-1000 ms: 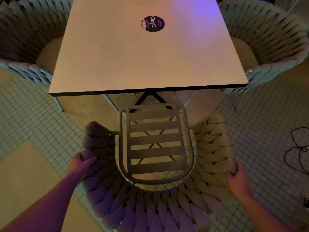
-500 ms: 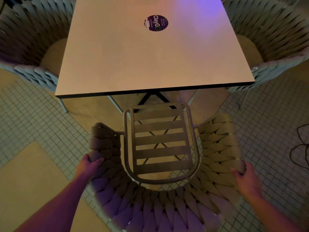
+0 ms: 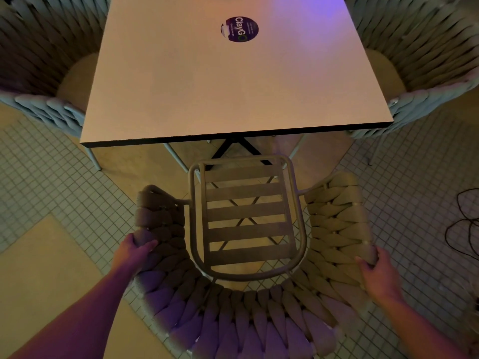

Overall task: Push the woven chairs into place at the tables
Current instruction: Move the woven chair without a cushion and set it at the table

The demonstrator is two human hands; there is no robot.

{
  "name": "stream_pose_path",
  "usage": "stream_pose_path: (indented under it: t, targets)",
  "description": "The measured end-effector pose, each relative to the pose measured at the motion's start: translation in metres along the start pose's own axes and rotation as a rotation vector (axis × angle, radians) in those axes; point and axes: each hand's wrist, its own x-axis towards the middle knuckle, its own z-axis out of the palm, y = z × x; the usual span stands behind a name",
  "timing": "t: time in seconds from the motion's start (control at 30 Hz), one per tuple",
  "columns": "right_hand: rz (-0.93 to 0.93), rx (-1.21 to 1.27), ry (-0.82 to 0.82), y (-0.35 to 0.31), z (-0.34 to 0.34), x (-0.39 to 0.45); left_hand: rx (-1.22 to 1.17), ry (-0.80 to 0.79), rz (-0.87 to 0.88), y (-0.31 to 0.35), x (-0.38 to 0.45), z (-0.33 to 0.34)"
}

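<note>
My left hand [image 3: 134,251] and right hand [image 3: 377,272] grip the woven chair [image 3: 248,294]; its thick soft rim looks easy to hold.

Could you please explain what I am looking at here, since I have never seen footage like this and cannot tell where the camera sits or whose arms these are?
There is no machine here. The single picture comes from a wide-angle camera worn on a person's head, looking forward and down, so the two bare arms reaching in from the bottom are the wearer's own. The left hand and right hand each grip one side of the curved back of a woven chair, whose slatted seat has no cushion. Ahead stands a square table; its top carries only a round purple sticker. The seat's front edge lies just short of the table's near edge. Two more woven chairs, left and right, sit tucked at the table's sides. The floor is small tiles.
</note>
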Motion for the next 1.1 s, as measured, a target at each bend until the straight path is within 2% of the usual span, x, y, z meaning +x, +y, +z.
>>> stream_pose_path:
  t: [0.63, 0.97, 1.1]
  targets:
    - [-0.005, -0.008, -0.017, 0.002, -0.004, 0.004, 0.035, 0.003, -0.005, -0.003, -0.001, 0.006]
    - [0.017, -0.015, -0.013, 0.003, -0.007, 0.007, -0.025, 0.001, -0.028, -0.004, -0.006, 0.01]
    - [-0.038, 0.03, 0.057, -0.02, -0.011, -0.002, -0.067, -0.016, -0.075, 0.008, -0.015, 0.007]
